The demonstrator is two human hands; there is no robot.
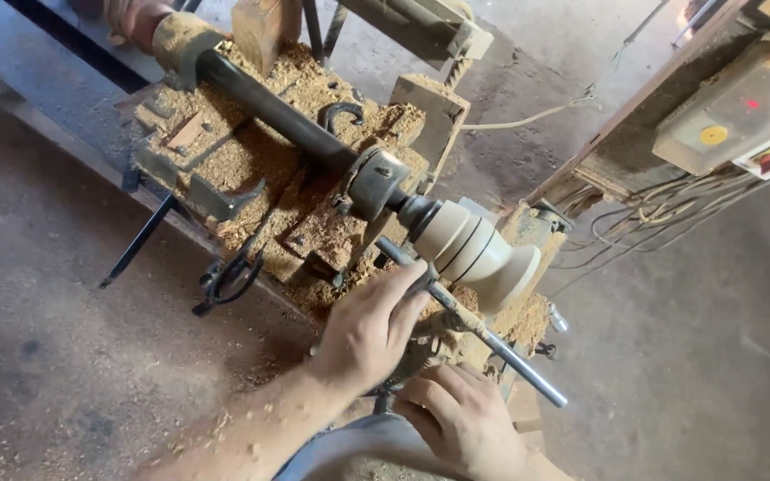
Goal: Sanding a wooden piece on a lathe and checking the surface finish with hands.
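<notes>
My left hand [369, 328] clamps steel tool [470, 322] near pale turned blank [474, 249] on lathe [278, 116]; right hand [461, 417] curled beneath, grip unclear; step, I judge: shaping; next needs steady edge.

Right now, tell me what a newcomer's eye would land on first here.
First the pale turned wood piece mounted on the lathe at centre, at the end of a dark shaft. Just below it the left hand presses a metal rod along its underside, the right hand beneath. Sawdust blankets the lathe bed at upper left.
</notes>
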